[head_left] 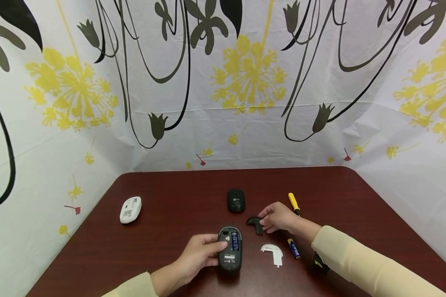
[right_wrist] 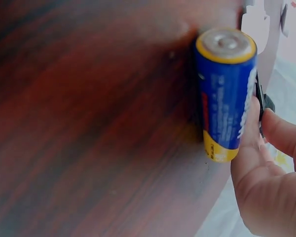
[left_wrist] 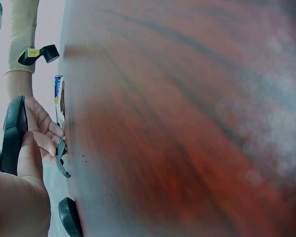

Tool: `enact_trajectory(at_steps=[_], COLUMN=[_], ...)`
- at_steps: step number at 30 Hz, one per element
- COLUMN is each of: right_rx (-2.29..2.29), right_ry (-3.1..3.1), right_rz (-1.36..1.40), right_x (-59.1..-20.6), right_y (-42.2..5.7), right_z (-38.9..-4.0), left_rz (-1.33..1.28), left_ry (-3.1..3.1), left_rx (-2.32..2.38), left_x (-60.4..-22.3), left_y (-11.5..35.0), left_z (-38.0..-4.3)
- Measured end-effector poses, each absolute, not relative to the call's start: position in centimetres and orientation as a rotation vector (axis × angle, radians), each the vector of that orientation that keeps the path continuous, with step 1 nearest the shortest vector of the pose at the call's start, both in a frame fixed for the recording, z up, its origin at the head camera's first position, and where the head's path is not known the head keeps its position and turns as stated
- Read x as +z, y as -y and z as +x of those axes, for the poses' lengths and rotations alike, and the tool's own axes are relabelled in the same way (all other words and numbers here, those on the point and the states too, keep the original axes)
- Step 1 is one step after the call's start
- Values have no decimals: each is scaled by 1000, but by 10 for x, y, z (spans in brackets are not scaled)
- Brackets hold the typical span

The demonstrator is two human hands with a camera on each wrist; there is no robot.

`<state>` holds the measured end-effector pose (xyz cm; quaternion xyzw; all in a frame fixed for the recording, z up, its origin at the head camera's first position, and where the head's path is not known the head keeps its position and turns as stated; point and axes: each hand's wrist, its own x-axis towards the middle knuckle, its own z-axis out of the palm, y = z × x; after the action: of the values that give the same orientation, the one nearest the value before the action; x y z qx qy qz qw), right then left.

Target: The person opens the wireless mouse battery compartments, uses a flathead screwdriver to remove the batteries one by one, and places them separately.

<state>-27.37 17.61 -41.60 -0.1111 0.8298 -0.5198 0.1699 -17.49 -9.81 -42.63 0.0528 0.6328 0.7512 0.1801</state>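
Observation:
My left hand point(head_left: 200, 253) grips a dark computer mouse point(head_left: 230, 262) with its underside up. A blue battery point(head_left: 235, 241) lies in the mouse's uncovered battery slot. To the right, my right hand point(head_left: 278, 216) pinches the edge of a black battery cover point(head_left: 258, 225), low over the table. In the left wrist view this cover point(left_wrist: 61, 158) shows edge-on at the fingertips. Nearer me lies a white battery cover point(head_left: 273, 252). A loose blue and yellow battery point(head_left: 294, 249) rests beside it, large in the right wrist view, where my hand partly hides the black cover.
Beyond my hands sits a black mouse point(head_left: 236, 201). A white mouse point(head_left: 131, 210) lies underside up at the far left. A yellow-handled screwdriver point(head_left: 293, 201) is partly behind my right wrist. My right sleeve overlaps a black object point(head_left: 320, 264). A patterned cloth point(head_left: 223, 140) hangs behind the table point(head_left: 178, 194).

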Motion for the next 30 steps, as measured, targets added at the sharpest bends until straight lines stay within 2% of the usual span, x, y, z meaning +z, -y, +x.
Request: enact_trajectory(at_steps=[12,30], right_rx=[-1276,-1264], right_ry=[-2594,-2591], right_rz=[-300,-316], right_x=[-413,-410], right_y=[-172,-176], right_z=[-268,-267], left_rz=[138,141], left_ry=[-1797,-1807], left_rx=[2113,2103], left_x=[-425,-424], left_y=[98,99], left_z=[-174,-173])
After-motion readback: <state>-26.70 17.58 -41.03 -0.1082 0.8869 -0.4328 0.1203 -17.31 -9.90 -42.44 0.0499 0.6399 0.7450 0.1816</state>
